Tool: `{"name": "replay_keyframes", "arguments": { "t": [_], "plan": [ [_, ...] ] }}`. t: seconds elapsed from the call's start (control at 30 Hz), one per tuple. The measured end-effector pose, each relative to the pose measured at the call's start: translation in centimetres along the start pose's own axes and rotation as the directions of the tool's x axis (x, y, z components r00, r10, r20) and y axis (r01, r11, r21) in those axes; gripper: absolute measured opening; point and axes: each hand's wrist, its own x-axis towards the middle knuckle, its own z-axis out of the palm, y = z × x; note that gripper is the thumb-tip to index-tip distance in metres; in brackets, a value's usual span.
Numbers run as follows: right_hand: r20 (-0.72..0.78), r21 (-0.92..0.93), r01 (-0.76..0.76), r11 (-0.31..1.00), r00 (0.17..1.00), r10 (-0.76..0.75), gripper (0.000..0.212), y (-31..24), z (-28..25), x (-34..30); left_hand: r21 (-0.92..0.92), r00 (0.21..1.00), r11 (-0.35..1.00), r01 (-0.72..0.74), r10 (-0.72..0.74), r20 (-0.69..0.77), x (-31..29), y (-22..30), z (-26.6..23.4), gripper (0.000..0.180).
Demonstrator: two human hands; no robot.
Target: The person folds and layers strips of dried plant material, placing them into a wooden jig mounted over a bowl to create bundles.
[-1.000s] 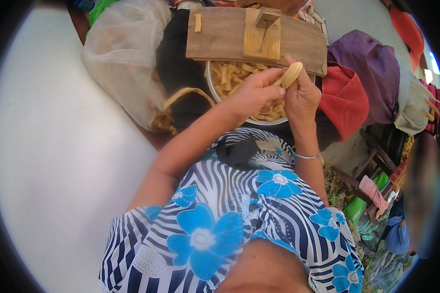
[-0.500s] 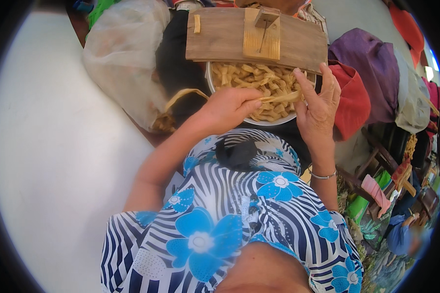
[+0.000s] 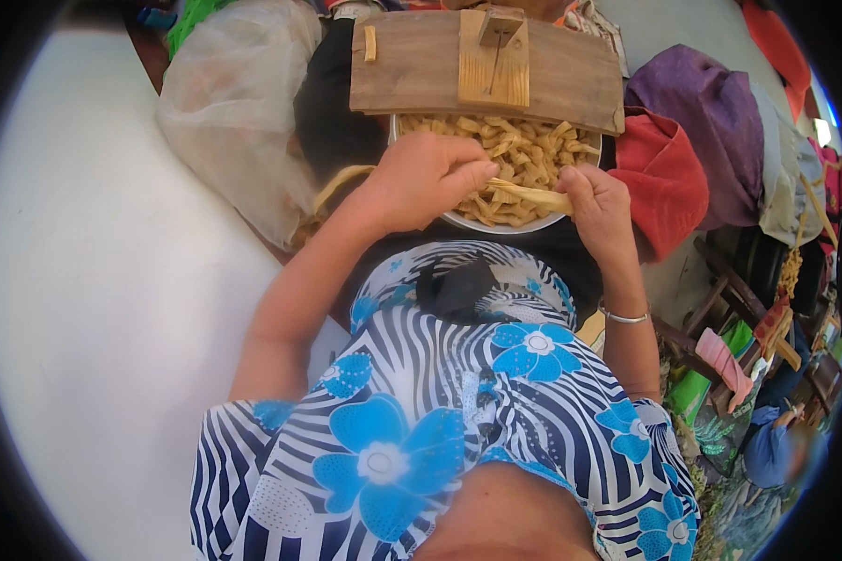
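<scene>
A straw-coloured, twisted flat strip [image 3: 530,194] stretches between my two hands, over the near part of a white-rimmed basin. Closed in a pinch, my left hand [image 3: 428,180] grips one end of it. My right hand [image 3: 601,204] has its thumb and fingers closed on the other end. Behind my left wrist a loose tan strand [image 3: 341,179] curves down toward a plastic bag; whether it joins the strip is hidden. The basin [image 3: 496,228] holds many short, knobbly tan pieces [image 3: 524,150] that look like lengths of the same material.
Across the basin's far side lies a wooden board [image 3: 402,70] bearing a small block with a metal pin [image 3: 494,65]. A translucent bag [image 3: 239,112] stands left, beside a white surface [image 3: 112,280]. Red cloth [image 3: 664,178] and a purple bundle [image 3: 702,131] are at right. Another person sits far right.
My right hand's fingers have gone from spread to closed on the strip's end, lower than before. My left hand has risen slightly and turned, still pinching the strip.
</scene>
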Motion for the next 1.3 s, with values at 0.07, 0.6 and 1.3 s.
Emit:
{"name": "replay_keyframes", "arguments": {
  "t": [0.07,0.6,1.3],
  "plan": [
    [-0.001,-0.211,0.116,0.971,0.993,-0.119,0.022,0.3,1.2,0.1,-0.036,0.997,0.999,0.031,-0.033,-0.073,1.1,0.0,0.0,0.024],
    [-0.332,-0.420,0.325,0.847,0.814,-0.477,0.021,-1.8,5.0,4.3,-0.898,0.989,0.416,0.142,-0.105,0.108,2.6,0.0,5.8,0.018],
    [0.291,0.877,-0.298,0.376,0.954,0.076,0.026,3.3,6.6,2.6,0.072,0.815,0.909,-0.410,0.400,-0.420,1.7,-3.9,8.0,0.032]
  ]
}}
